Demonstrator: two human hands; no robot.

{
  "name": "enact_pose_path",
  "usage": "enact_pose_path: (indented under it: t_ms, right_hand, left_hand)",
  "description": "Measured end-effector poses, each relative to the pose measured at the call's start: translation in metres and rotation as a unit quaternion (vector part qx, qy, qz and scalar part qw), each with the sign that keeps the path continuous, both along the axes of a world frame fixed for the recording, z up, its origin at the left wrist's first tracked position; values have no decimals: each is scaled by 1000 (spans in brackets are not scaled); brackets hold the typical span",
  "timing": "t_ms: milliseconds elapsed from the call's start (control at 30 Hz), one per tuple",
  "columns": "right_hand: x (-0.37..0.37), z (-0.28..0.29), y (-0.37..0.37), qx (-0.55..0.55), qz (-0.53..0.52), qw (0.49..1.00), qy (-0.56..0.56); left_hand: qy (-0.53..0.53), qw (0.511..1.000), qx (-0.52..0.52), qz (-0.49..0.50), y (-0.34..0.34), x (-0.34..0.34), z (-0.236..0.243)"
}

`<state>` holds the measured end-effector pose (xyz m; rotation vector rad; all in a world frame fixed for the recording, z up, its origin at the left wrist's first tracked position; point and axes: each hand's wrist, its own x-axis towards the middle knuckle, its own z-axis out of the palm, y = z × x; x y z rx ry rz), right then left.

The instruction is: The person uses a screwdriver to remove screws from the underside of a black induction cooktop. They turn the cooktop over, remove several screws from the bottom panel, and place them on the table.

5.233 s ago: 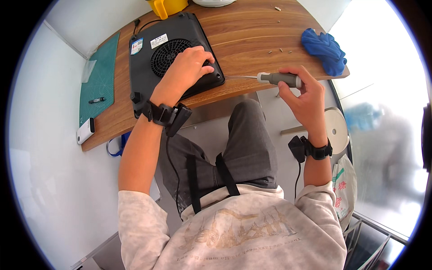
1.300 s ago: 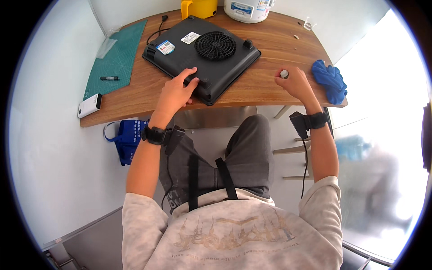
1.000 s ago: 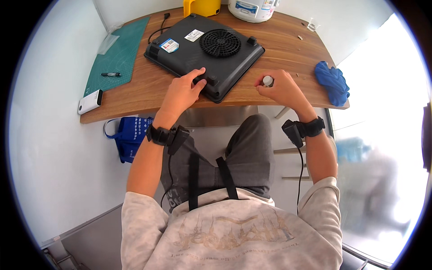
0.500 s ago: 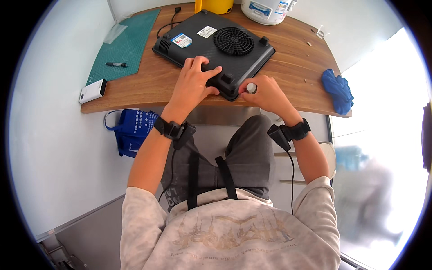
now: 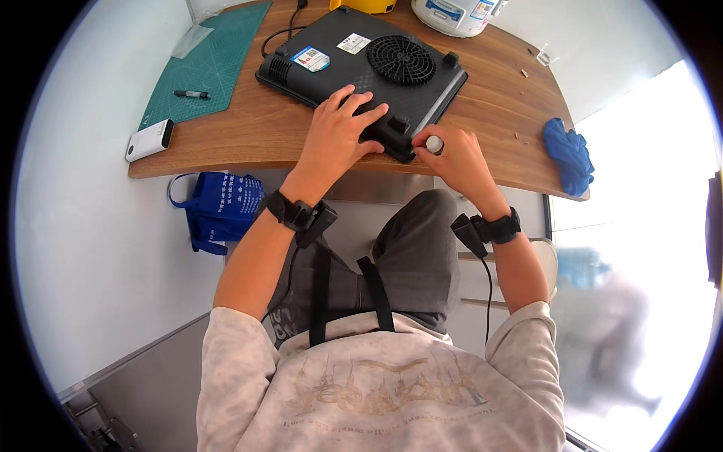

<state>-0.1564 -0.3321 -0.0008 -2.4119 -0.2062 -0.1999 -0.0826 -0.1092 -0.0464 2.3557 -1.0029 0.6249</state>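
Observation:
A black induction cooker (image 5: pixel 339 75) lies upside down on the table, one corner toward me. Its round fan grille (image 5: pixel 401 60), labels and feet face up. My left hand (image 5: pixel 339 128) rests on the near left part of the underside, fingers spread and thumb at the near edge. At the near corner, beside a foot (image 5: pixel 398 123), my right hand (image 5: pixel 458 154) is closed around a small tool with a pale round handle end (image 5: pixel 434 145). The tool's other end is hidden by the fingers and the cooker's edge.
On the left are a green cutting mat (image 5: pixel 203 68), a black pen (image 5: pixel 192 95) and a white power bank (image 5: pixel 149 141). A white appliance (image 5: pixel 456 16) stands at the back, a blue cloth (image 5: pixel 568 158) at the right edge. Below hangs a blue bag (image 5: pixel 222 207).
The view has shifted slightly, so the cooker and both hands appear farther right. My left fingers have stretched out more over the underside. My right hand stays at the near corner.

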Motion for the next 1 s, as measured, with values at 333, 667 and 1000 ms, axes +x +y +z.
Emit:
enact_pose_path:
  t_ms: [333, 667, 1000]
  right_hand:
    - [-2, -9, 8, -25, -41, 998, -51]
    - [-7, -11, 13, -49, -30, 997, -48]
    - [-6, -17, 10, -74, 5, 993, -90]
  left_hand:
    - [-5, 1000, -7, -2, 0, 0, -2]
    - [-1, 1000, -5, 2, -1, -2, -3]
    - [3, 1000, -3, -1, -1, 0, -5]
